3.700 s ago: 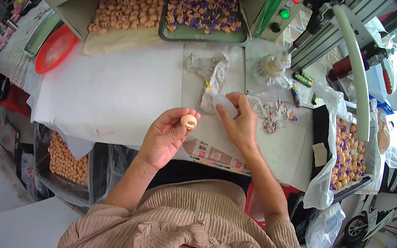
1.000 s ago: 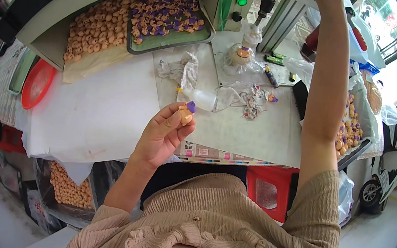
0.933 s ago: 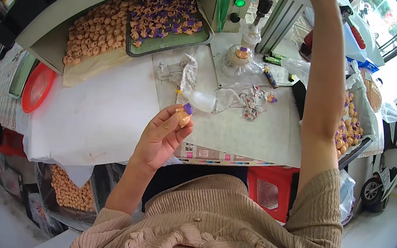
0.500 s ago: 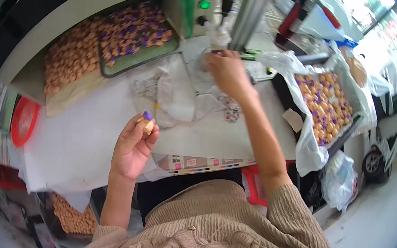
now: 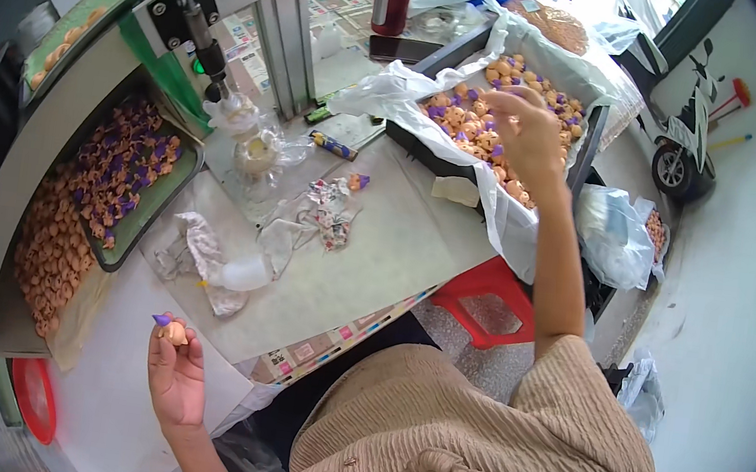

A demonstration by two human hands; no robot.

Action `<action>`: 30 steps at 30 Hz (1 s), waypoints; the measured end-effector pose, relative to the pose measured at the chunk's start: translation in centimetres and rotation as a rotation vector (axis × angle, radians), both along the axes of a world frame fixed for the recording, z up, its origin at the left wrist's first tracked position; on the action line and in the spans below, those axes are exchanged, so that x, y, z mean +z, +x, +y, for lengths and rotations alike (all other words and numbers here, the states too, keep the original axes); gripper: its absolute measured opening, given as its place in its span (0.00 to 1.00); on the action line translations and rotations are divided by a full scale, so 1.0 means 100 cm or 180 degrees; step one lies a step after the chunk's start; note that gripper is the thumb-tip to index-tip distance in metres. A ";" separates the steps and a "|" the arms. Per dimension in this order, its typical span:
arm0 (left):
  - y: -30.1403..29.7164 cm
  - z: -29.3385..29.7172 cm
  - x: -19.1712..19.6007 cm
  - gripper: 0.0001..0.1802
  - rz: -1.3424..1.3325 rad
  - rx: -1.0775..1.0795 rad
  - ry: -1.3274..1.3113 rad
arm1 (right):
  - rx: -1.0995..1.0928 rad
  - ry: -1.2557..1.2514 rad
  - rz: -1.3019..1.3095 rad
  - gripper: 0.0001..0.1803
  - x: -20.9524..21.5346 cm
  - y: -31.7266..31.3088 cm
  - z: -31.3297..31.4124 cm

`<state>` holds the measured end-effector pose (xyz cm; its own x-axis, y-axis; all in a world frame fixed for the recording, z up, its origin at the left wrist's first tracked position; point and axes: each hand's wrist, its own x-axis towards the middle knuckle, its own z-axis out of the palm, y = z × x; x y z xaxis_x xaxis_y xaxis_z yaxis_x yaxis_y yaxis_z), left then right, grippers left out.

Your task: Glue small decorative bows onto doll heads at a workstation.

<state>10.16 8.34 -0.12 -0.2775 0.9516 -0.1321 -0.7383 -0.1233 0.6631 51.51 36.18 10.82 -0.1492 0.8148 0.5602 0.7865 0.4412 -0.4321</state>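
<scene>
1. Bare pale tabletop point(image 5: 395, 253) opens between the left hand point(image 5: 178, 380) and the plastic-lined black crate point(image 5: 427, 155).
2. The left hand's fingertips clamp a toy figurine point(image 5: 176, 334) above the tabletop.
3. The right hand point(image 5: 526, 139) hangs over the crate, fingers bent; its grip I cannot tell.
4. The figurine has a rounded peach body and pointed purple tip.

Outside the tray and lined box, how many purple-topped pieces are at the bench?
2 visible: one purple-topped piece in the left hand, another beside the patterned cloth. More may be hidden by the right hand or crumpled plastic.
</scene>
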 end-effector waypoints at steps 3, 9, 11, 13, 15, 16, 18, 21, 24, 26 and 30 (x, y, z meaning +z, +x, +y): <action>-0.001 0.014 0.010 0.20 0.0213 -0.0096 0.0049 | -0.0830 0.0107 -0.0722 0.11 -0.026 0.103 0.056; 0.007 0.058 0.033 0.19 0.0538 -0.0163 -0.0060 | -0.0833 -0.0901 -0.1066 0.13 -0.050 0.181 0.113; 0.007 0.076 0.038 0.19 0.0619 -0.0083 -0.0145 | -0.0744 -0.0938 -0.1082 0.14 -0.049 0.174 0.121; -0.002 0.096 0.033 0.19 0.0725 -0.0342 -0.0311 | -0.0508 -0.0576 -0.1314 0.16 -0.038 0.158 0.121; -0.008 0.124 0.025 0.17 0.0871 -0.0500 -0.0412 | -0.0325 -0.0292 -0.1072 0.13 -0.029 0.140 0.111; -0.010 0.142 0.022 0.16 0.0984 -0.0594 -0.0463 | -0.0131 -0.0159 -0.0989 0.11 -0.016 0.126 0.100; -0.006 0.173 0.022 0.13 0.1237 -0.0705 -0.0554 | 0.0308 -0.0084 -0.0882 0.10 0.011 0.085 0.072; -0.007 0.210 0.012 0.10 0.1910 -0.0677 -0.0476 | 0.0711 -0.0443 -0.0842 0.11 0.048 0.012 0.032; -0.005 0.233 0.001 0.12 0.2282 -0.0436 -0.0399 | 0.1536 -0.0278 -0.1227 0.11 0.070 -0.044 -0.004; -0.003 0.252 -0.018 0.14 0.3529 0.0279 -0.0090 | 0.2073 -0.0152 -0.1343 0.11 0.083 -0.067 -0.030; 0.005 0.253 -0.017 0.16 0.4053 0.0908 0.0266 | 0.2483 0.0103 -0.1567 0.10 0.100 -0.104 -0.056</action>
<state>10.64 33.68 -1.85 -0.3553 0.8314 0.4272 0.4563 -0.2446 0.8556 41.14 30.56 20.84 -0.8770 0.3682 0.3088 0.3530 0.9296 -0.1060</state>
